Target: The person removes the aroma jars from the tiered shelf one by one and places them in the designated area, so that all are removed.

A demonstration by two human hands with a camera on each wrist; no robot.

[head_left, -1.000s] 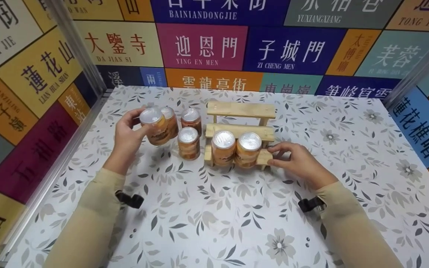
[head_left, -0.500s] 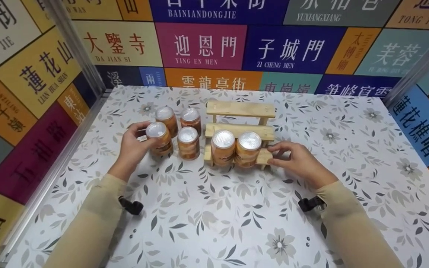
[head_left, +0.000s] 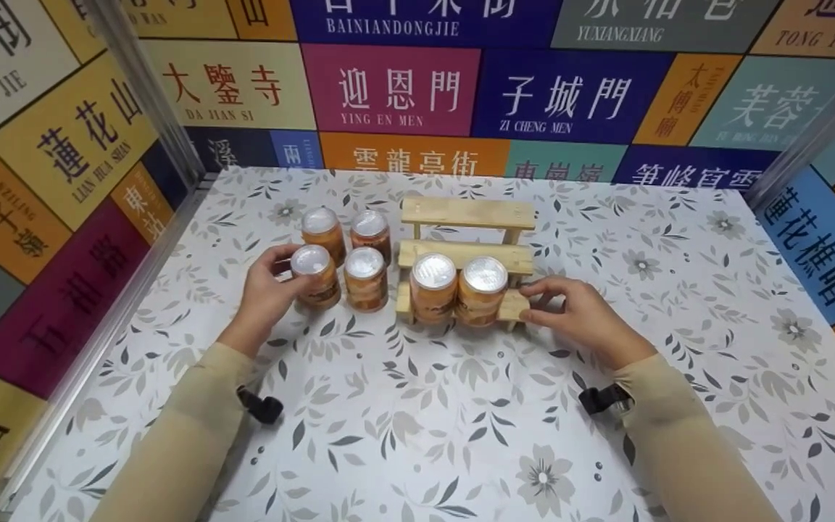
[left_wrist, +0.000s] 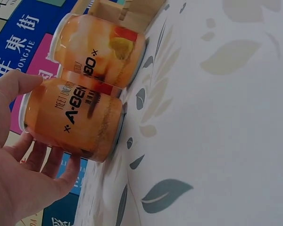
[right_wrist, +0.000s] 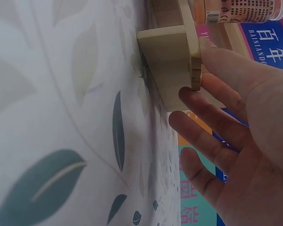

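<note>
My left hand (head_left: 269, 293) holds an orange drink can (head_left: 320, 286) by its side, thumb and fingers around it. It stands upright on the table, close beside another can (head_left: 367, 286). In the left wrist view the held can (left_wrist: 75, 120) shows dark lettering, and its base meets the tabletop. Two more cans stand just behind, a back left can (head_left: 325, 235) and a back right can (head_left: 372, 235). At the right end of the stepped wooden rack (head_left: 515, 304), my right hand (head_left: 580, 315) pinches the lowest board between thumb and index finger, other fingers loosely bent.
On the rack's lowest step stand a left can (head_left: 433, 293) and a right can (head_left: 483, 293), side by side. The middle board (head_left: 464, 255) and top board (head_left: 468, 212) rise behind them. Printed panels (head_left: 396, 87) wall the floral-patterned table (head_left: 417, 428) at the back and sides.
My left hand has brought its can from a raised, tilted position at the back left down and forward, onto the table next to the front can. My right hand stays at the rack's end.
</note>
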